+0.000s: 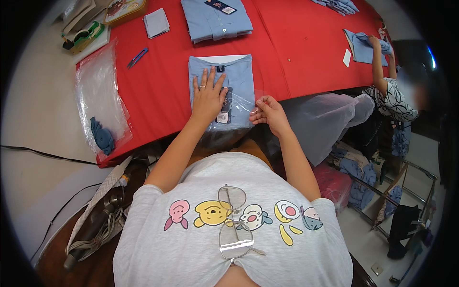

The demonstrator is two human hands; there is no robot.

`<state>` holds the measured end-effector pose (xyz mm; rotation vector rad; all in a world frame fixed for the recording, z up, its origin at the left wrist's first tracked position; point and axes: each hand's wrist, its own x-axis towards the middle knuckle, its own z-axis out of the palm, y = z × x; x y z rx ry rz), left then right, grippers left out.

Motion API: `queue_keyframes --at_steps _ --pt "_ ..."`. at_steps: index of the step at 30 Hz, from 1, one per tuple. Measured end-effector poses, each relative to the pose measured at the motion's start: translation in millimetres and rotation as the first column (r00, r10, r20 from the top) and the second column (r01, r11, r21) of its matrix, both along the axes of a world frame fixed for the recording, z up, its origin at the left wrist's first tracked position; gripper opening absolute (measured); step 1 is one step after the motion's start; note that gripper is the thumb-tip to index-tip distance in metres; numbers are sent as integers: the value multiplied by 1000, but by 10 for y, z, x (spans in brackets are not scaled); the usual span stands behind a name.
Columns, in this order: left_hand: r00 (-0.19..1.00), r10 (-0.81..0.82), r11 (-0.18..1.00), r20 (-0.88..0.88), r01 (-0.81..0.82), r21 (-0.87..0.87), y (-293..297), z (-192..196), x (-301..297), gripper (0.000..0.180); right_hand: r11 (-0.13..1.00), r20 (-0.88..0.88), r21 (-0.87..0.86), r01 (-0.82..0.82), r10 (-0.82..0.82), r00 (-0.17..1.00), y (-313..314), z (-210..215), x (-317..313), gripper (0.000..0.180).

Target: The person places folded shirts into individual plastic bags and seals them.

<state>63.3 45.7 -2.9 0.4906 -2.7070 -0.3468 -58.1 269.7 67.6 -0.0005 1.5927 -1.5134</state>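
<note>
Your left hand (209, 99) lies flat, fingers spread, on the folded blue shirt (241, 76) at the near edge of the red worktop (162, 86). Your right hand (269, 114) pinches the clear bag (245, 106) beside it. Bagging appears in hand; the next move likely calls for drawing the film evenly.

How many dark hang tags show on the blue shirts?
2: one tag on the blue shirt under the left hand, another tag on the folded stack beyond it. More may be hidden.
</note>
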Motion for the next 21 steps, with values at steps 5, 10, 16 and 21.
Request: queue_keyframes --at_steps 5,10,16,21 --pt "999 -25 997 -44 28 70 28 38 33 55 998 -35 -67 8 -10 999 303 -255 71 20" --pt "997 -41 992 -72 49 116 100 188 117 49 991 -19 -31 -126 126 992 413 -224 178 35" --pt "996 -82 986 -44 88 142 130 197 178 37 848 88 41 -529 524 847 290 -134 196 30" --pt "994 -94 977 -64 104 185 217 219 193 24 768 60 160 -620 619 783 396 -211 328 21"
